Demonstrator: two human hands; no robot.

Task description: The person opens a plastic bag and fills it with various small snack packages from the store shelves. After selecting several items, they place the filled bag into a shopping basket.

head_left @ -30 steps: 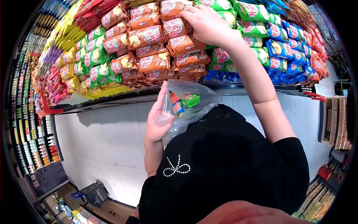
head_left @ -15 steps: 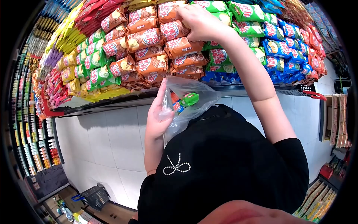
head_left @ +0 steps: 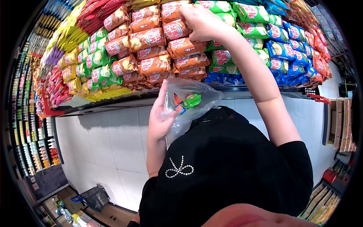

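My right hand (head_left: 202, 23) reaches over the display, its fingers curled at the right end of a brown snack packet (head_left: 176, 30); the fingertips are partly hidden. Around it are stacked more packets, brown ones to the left and green packets (head_left: 251, 13) to the right. Close to my body, my left hand (head_left: 160, 119) holds a clear plastic bag (head_left: 210, 96) by its left side, the mouth spread. Inside the bag lie a green packet (head_left: 192, 101) and a small red and blue one (head_left: 180, 107).
Blue packets (head_left: 281, 50) fill the right part of the display, and yellow and red ones its left. The display's front edge (head_left: 124, 103) runs ahead of my body. A grey shopping basket (head_left: 96, 199) stands on the floor at the lower left, and shelves (head_left: 32, 140) line the left side.
Almost nothing differs. The view has shifted very slightly, while both hands keep their places at the packets and the bag.
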